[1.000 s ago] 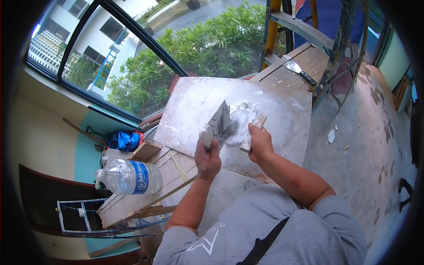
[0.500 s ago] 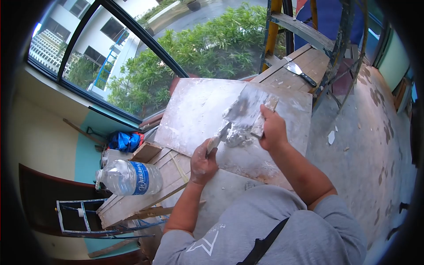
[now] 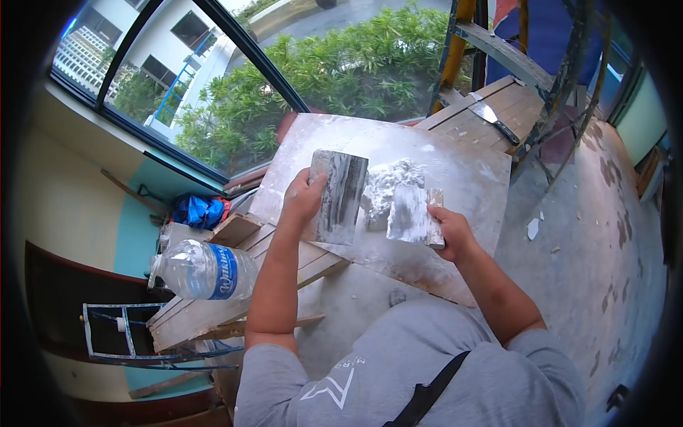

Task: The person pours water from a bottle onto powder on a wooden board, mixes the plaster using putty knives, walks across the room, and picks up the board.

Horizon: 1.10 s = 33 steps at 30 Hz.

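Observation:
My left hand (image 3: 304, 198) is closed on the edge of a wide flat scraper (image 3: 343, 198), whose grey-streaked blade faces up toward me. In my right hand (image 3: 452, 231) is a smaller scraper (image 3: 408, 215) with a pale handle strip, its blade smeared white and pointing left. Between and behind the two blades, a lumpy heap of white compound (image 3: 398, 176) lies on the pale board (image 3: 469, 160). The lower part of the heap is hidden by the smaller scraper.
A putty knife (image 3: 496, 122) rests on planks (image 3: 519, 103) beside a ladder (image 3: 498, 53) at upper right. On the left-hand planks (image 3: 306, 267) stands a large water bottle (image 3: 206, 270), with a blue bag (image 3: 199, 211) behind it. A window (image 3: 341, 78) lies beyond the board.
My left hand has moved up and left, turning its scraper's blade face into view. My right hand has lowered with its scraper, uncovering more of the heap. The camera view has shifted slightly.

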{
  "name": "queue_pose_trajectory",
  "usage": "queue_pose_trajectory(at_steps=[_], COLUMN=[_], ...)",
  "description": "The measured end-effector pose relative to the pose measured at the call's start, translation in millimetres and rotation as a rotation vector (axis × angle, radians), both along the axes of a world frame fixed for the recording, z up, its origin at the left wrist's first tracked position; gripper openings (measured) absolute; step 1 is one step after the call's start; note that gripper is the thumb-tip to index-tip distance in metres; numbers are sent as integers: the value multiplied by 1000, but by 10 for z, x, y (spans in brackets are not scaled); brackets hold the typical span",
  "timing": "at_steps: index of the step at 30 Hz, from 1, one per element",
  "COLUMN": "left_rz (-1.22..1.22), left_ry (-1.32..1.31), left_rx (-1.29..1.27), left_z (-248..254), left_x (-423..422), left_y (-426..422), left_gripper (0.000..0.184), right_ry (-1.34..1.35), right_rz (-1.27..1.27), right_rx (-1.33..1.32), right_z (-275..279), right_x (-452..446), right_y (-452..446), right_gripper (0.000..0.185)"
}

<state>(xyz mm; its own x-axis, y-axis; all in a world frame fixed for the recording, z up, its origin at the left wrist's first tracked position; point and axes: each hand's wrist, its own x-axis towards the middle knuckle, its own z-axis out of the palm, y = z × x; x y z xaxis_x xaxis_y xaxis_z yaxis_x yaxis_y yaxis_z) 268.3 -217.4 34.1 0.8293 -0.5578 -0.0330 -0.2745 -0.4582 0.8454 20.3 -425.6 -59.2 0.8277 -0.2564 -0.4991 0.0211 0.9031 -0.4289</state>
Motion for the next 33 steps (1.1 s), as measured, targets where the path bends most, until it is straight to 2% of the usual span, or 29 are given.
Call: queue_pose_trajectory(at_steps=[4, 7, 13, 15, 17, 23, 29, 32, 33], left_rz=[31, -30, -38, -133, -158, -184, -161, -72, -47], left_ry=[-181, -9, 781, 974, 978, 1113, 979, 770, 750], left_rx=[142, -5, -482, -464, -417, -335, -229, -56, -130], left_z=[276, 174, -157, -274, -448, -452, -446, -399, -436], left_x=[-190, -55, -60, -185, -334, -510, -504, -513, -476], left_y=[-177, -160, -149, -114, -105, 93, 437, 592, 670], left_gripper=[39, 39, 40, 43, 44, 44, 44, 42, 42], right_ry=[17, 6, -169, -231, -286, -361, -368, -409, -428], right_rz=[-6, 0, 134, 177, 209, 150, 103, 83, 78], right_rx=[-22, 4, 79, 112, 138, 53, 34, 51, 59], right_z=[-10, -3, 97, 157, 160, 303, 309, 467, 525], right_x=[-89, -135, -120, -75, -22, -13, -5, 6, 20], right_y=[-26, -32, 85, 188, 267, 290, 351, 253, 183], right_gripper=[33, 33, 38, 40, 40, 38, 38, 38, 38])
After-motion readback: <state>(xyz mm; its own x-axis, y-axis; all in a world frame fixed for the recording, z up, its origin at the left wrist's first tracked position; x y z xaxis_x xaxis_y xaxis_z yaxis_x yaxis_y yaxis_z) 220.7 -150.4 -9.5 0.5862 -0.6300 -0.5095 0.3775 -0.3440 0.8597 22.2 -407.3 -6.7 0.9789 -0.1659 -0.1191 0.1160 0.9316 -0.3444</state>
